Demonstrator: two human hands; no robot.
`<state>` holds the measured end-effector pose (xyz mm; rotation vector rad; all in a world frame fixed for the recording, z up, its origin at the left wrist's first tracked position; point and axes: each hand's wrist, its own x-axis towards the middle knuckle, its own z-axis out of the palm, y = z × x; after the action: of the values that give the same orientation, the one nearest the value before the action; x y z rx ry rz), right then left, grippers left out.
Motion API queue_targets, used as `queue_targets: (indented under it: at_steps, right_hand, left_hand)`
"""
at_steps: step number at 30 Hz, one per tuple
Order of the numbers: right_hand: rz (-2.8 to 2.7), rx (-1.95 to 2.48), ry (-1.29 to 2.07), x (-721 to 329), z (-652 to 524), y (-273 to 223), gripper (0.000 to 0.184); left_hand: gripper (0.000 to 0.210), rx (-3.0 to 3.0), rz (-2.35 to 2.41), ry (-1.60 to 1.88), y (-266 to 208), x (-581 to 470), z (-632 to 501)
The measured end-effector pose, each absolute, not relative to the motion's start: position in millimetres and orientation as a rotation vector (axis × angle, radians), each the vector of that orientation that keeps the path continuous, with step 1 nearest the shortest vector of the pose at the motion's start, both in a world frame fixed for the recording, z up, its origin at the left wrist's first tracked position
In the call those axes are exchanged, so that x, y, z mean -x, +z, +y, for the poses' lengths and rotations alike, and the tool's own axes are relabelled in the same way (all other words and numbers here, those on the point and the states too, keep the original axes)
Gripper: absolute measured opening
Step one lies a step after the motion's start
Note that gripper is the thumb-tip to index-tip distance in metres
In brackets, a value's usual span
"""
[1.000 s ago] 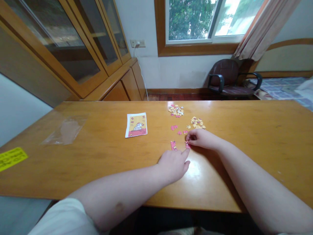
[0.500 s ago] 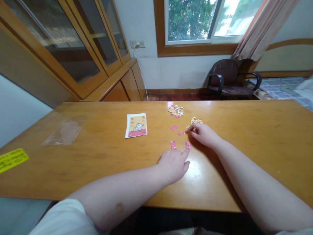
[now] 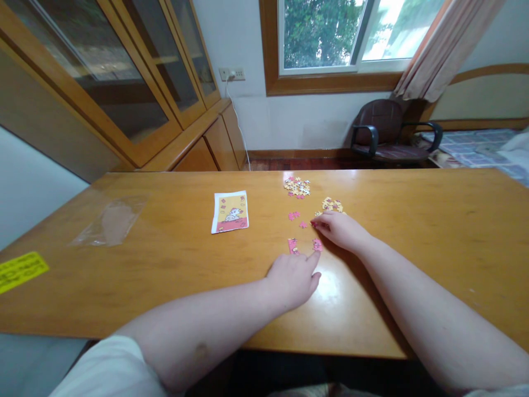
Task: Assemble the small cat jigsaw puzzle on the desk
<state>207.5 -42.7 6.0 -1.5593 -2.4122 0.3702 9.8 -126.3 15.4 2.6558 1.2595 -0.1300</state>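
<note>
Pic card [image 3: 230, 212] lies left of & beyond L hand [image 3: 291, 280]: part-open, palm down, thumb apart, index tip at near edge of pink puzzle pc [image 3: 317, 243], L forearm [image 3: 223, 310] slanting back leftward. R hand [image 3: 341, 229], farther out, has fingertips bunched at 2nd pink pc [image 3: 313, 223], can't tell if gripped; R forearm [image 3: 407, 295] angles back rightward.

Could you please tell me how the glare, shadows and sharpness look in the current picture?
Head view: bright glare on the table just right of the left hand; a soft shadow beside the right forearm; the window partly washed out in its right pane; the puzzle pieces too small and soft for fine detail.
</note>
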Motion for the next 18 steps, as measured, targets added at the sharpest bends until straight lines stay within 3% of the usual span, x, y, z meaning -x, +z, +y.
queue_targets:
  at_steps: [7,18]
  right_hand:
    - [-2.473,1.259,0.420,-214.1,-38.0,5.8,0.040]
    - [-2.462,1.517,0.451,-212.0,-39.7,8.6,0.021]
  left_hand:
    - [0.053,-2.646,1.260,-0.130,14.0,-10.4,-126.5]
    - [0.055,-2.652,1.256,-0.129,14.8,-10.3,-126.1]
